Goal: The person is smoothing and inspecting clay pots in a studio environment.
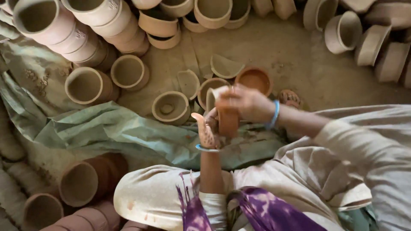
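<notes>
I am sitting on the earthen floor (274, 55) with a small clay cup (226, 116) held up in front of me, over the crumpled green sheet (107, 130) that covers my lap and the ground to my left. My right hand (244, 102) is closed over the cup's upper part, fingers wrapped around its pale rim, and it has a firm hold. My left hand (208, 128) sits just below and beside the cup, palm turned up, thumb lifted; it touches the reddish lower wall but is not closed around it, more a support than a clasp. How tightly its fingers press I cannot tell, since the cup hides them.

The lower part of the cup looks darker and redder than the rim, so I judge I am partway through coating or rubbing it with colour, turning it as I go. A shallow bowl of orange-red slip (254, 80) stands on the floor just beyond my right hand. Pale unfired cups (171, 107) lie near it, and darker reddish pots (85, 182) lie at my left knee.

The next move, I think, calls for turning the cup in my right hand while the left steadies it without smearing the wet wall.
</notes>
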